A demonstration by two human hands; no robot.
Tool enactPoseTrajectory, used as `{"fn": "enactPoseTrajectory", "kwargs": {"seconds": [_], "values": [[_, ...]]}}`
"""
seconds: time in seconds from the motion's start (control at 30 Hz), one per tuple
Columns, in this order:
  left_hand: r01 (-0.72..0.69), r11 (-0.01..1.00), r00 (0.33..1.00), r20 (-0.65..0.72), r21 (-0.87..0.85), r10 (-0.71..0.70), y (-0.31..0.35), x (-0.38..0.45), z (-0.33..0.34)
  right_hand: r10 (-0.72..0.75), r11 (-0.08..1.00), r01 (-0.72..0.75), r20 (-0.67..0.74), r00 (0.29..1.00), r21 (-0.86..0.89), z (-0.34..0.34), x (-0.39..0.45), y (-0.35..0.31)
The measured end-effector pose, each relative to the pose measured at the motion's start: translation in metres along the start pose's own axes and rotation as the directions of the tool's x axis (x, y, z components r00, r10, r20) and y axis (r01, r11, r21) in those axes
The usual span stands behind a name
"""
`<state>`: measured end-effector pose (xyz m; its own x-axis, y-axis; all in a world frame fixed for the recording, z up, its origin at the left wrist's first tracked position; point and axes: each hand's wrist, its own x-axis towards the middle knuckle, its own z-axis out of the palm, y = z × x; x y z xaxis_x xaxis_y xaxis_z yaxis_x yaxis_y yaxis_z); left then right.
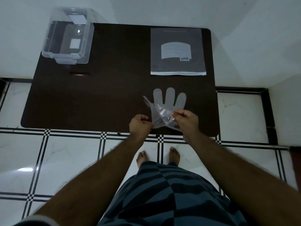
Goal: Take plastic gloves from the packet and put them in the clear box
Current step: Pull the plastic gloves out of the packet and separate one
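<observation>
Both hands work at the near edge of the desk (pixel 97 95). Left hand (pixel 140 123) is clenched, pinching the cuff edge of a plastic glove (pixel 169 101); right hand (pixel 187 119) pinches crumpled film on the other side of the same cuff. Can't tell if that is one glove or two stuck together. Glove fingers lie flat on the desk, pointing away from the person; the wrist end is lifted and bunched between the hands.

Packet (pixel 178 51) lies flat at the far right of the desk, well apart from the glove. Clear box (pixel 68 41) sits at the far left corner, lid off, looks empty apart from stickers, partly overhanging the desk edge.

Risks, as a guess: thin film clings, so layers may not separate or may tear if pulled hard; a light glove could slip off the desk edge toward the floor; the box is a long reach across, and bumping it could tip it off the corner.

Desk is dark brown with rounded corners. Floor (pixel 65 152) is white glossy tile with black checked borders; white walls, dim light. Bare feet (pixel 158 156) visible below.
</observation>
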<state>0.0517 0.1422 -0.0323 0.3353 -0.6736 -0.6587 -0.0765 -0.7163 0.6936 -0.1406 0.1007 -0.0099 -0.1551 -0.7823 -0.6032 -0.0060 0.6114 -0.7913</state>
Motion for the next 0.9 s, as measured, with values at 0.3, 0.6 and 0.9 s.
{"fn": "enactPoseTrajectory", "kwargs": {"seconds": [0.3,0.6,0.9], "values": [[-0.62,0.481,0.719,0.204,0.619,0.665,-0.001,-0.018,-0.002,-0.03,0.999,0.027,-0.075,0.997,-0.038,-0.008,0.005,-0.007],[-0.715,0.199,0.66,0.554,0.67,0.507,0.013,0.001,0.018,-0.118,0.992,0.114,-0.068,0.991,-0.056,-0.012,0.006,-0.012],[-0.729,0.119,0.63,0.593,0.674,0.502,-0.003,0.003,0.013,-0.167,0.986,0.164,-0.15,0.974,-0.035,-0.033,0.021,-0.034]]}}
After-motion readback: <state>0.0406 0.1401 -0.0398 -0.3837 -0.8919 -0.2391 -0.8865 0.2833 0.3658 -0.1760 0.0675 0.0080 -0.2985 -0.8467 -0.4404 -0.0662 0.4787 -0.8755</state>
